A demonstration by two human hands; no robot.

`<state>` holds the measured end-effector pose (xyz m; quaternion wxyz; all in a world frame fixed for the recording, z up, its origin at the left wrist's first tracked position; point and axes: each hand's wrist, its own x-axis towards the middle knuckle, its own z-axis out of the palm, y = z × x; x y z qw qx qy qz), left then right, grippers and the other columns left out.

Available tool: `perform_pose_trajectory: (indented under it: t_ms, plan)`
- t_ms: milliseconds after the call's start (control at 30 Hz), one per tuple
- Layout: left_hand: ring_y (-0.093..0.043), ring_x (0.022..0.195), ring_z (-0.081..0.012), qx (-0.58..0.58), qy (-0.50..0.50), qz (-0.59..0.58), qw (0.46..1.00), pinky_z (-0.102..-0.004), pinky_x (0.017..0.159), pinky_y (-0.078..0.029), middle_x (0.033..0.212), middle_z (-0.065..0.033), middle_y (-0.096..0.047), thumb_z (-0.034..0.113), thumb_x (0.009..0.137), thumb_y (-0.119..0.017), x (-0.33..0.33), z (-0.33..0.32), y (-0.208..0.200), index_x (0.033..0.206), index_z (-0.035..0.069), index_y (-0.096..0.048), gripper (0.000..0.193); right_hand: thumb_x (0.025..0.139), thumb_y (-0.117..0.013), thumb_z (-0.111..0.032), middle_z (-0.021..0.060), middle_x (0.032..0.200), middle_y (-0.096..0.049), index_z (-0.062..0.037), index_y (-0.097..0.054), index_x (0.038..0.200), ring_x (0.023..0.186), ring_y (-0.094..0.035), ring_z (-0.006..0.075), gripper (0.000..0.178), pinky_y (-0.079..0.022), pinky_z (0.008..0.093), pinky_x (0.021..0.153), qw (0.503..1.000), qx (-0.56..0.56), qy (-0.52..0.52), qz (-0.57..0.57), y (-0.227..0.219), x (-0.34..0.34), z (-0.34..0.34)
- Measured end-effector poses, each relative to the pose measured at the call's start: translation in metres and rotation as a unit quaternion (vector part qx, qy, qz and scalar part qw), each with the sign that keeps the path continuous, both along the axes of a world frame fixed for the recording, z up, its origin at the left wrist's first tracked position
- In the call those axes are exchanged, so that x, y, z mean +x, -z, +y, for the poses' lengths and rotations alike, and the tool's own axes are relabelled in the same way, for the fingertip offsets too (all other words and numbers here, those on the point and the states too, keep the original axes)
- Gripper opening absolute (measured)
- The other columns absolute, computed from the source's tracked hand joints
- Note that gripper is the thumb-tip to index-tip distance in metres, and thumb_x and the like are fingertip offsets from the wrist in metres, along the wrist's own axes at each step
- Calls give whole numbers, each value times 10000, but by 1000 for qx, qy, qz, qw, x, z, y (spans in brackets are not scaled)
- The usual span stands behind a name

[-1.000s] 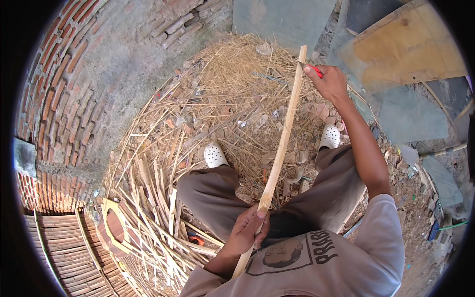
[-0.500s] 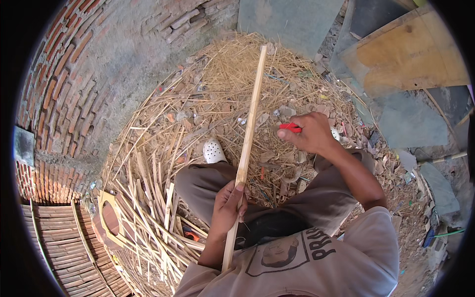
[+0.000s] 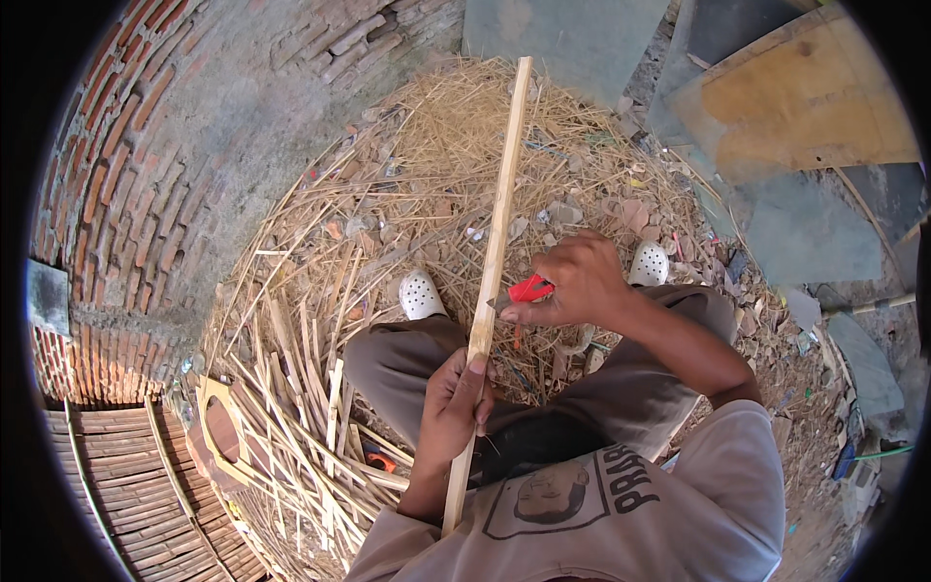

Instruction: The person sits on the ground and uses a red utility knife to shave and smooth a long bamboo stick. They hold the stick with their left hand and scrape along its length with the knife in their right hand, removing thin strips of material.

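A long pale bamboo strip (image 3: pixel 505 189) stands lengthwise in front of me, its lower end against my shirt. My left hand (image 3: pixel 456 403) is closed round its lower part, thumb on top. In my right hand (image 3: pixel 582 281) is a red utility knife (image 3: pixel 529 289), gripped by the handle. Its short dark blade points left and lies at the strip's right edge, a little above my left hand; I cannot tell whether it cuts in. My fingers hide part of the handle.
Many split strips (image 3: pixel 291 427) lie in a pile at my left, with an orange-handled tool (image 3: pixel 381 462) among them. A yellow frame-shaped piece (image 3: pixel 215 427) is beside the pile. Straw and shavings (image 3: pixel 456 126) cover the ground ahead. A brick wall (image 3: pixel 131 165) rises left; flat sheets (image 3: pixel 805 97) lie at right.
My right hand has come left and down, bringing the knife from apart to the strip's edge. The strip has shifted slightly up, with my left hand still round it.
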<state>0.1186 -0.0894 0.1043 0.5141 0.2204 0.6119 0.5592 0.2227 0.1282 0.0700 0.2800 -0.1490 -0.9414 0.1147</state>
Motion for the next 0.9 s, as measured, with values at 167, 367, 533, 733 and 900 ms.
perform_pose_trajectory:
  t_ms: [167,367,533,733,900]
  plan:
    - [-355,388,-60,3,29,-14,999,-204,396,-308,520,-3,-435,275,1047,-400,9,-14,1,956,39,-514,277,716,-642,-723,85,489,-554,-94,-639,594,483,-600,279,640,-481,392,521,987,-71,138,-47,-4,-5,40]
    - [-358,392,-56,20,28,-25,999,-201,397,-312,526,-4,-445,264,1048,-400,6,-11,5,951,38,-511,270,745,-613,-725,109,468,-516,-73,-619,599,461,-571,310,668,-459,413,488,999,-34,-4,-4,3,-1,5]
    - [-370,392,-57,-2,47,-17,999,-200,395,-315,528,-4,-445,276,1051,-390,13,-20,4,947,38,-500,282,759,-563,-762,89,454,-536,-106,-689,640,449,-585,286,679,-462,421,488,990,-52,128,-34,-2,-3,56]
    - [-376,394,-59,11,86,-52,995,-201,396,-315,532,-5,-443,286,1053,-382,22,-32,1,963,43,-482,278,790,-509,-770,109,495,-558,-90,-699,674,536,-606,316,716,-476,436,559,971,-83,214,-62,-4,8,102]
    - [-369,407,-55,3,108,-85,990,-204,404,-311,534,2,-425,270,1054,-380,32,-50,3,967,45,-474,258,806,-447,-788,164,633,-626,-50,-692,711,712,-642,355,783,-482,476,696,945,-147,284,-65,-10,18,149]
